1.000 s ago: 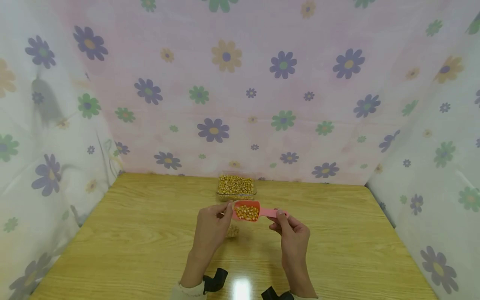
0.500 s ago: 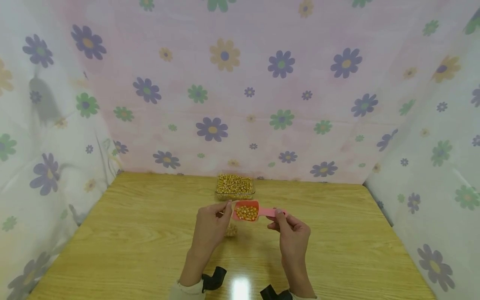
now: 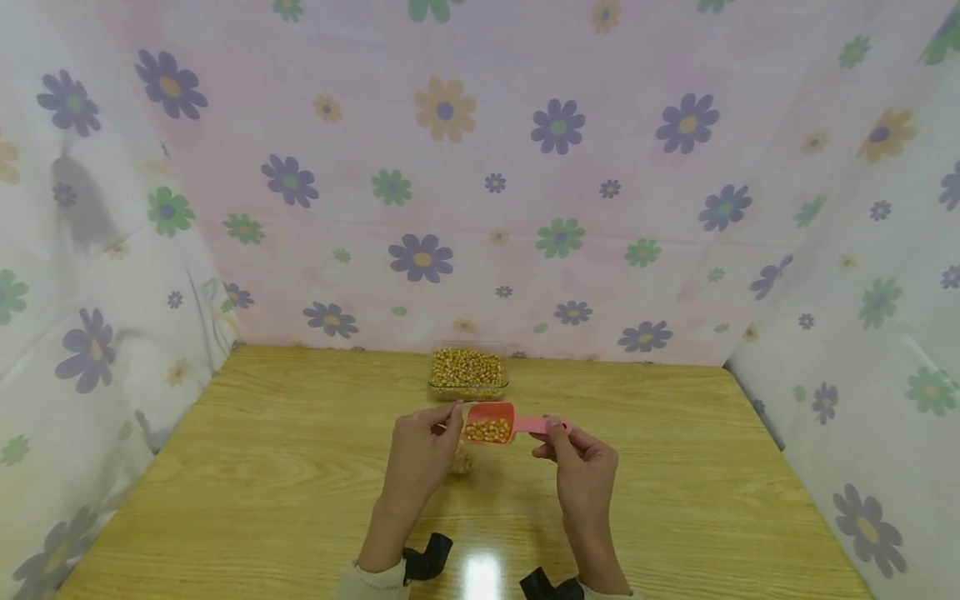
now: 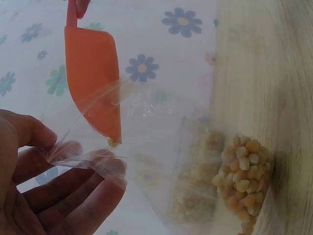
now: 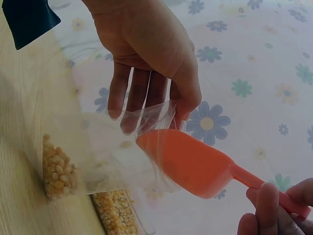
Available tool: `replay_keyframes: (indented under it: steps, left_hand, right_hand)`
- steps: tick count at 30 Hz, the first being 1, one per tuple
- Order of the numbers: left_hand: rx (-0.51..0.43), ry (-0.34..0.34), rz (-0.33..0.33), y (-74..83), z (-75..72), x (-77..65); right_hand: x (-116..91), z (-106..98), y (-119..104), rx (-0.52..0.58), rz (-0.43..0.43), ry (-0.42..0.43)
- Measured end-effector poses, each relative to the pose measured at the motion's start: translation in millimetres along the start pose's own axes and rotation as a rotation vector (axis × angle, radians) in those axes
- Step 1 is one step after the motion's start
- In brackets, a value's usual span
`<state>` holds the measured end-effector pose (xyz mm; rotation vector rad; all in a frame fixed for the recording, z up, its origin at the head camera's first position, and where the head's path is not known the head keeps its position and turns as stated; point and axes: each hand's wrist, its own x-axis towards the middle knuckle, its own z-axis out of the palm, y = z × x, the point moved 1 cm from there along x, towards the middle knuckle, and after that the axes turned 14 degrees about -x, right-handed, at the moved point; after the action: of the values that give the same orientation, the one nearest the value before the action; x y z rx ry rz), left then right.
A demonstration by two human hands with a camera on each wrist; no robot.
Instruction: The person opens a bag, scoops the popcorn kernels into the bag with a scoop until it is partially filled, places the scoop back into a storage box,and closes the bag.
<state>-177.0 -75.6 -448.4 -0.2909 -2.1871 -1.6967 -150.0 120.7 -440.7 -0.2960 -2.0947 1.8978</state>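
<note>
My right hand (image 3: 588, 477) grips the handle of a coral-pink scoop (image 5: 193, 164), thumb on top. Yellow corn kernels (image 3: 487, 431) lie in its bowl, toward the front and near side. In the left wrist view, the scoop's tip is inside the mouth of a clear plastic bag (image 4: 146, 110), with a kernel at its lip. Thumb and index finger of my left hand (image 3: 422, 460) pinch the bag's rim, the other fingers loosely bent beside it. Several kernels (image 4: 246, 171) fill the bag's bottom; in the head view the left hand hides part of it.
Behind the hands, a clear rectangular container (image 3: 468, 393) full of corn kernels stands near the back edge of the wooden table (image 3: 660, 467). Flower-print cloth (image 3: 480, 150) encloses the back and both sides.
The scoop has tilted, and the kernels in it have slid toward its front and near side, baring more of the bowl. Both hands keep their holds, nearly in place.
</note>
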Motion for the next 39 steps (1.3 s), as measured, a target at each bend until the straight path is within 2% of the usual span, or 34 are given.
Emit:
replay_keyframes:
  steps: [22, 39]
  left_hand:
    - [-0.005, -0.002, -0.032, 1.3, -0.6, 0.1]
    - [-0.001, -0.017, -0.038, 2.9, -1.4, 1.3]
  right_hand:
    - [0.1, 1.0, 3.1, -0.006, 0.024, 0.006]
    - [3.6, 3.5, 15.0, -0.011, 0.046, 0.012]
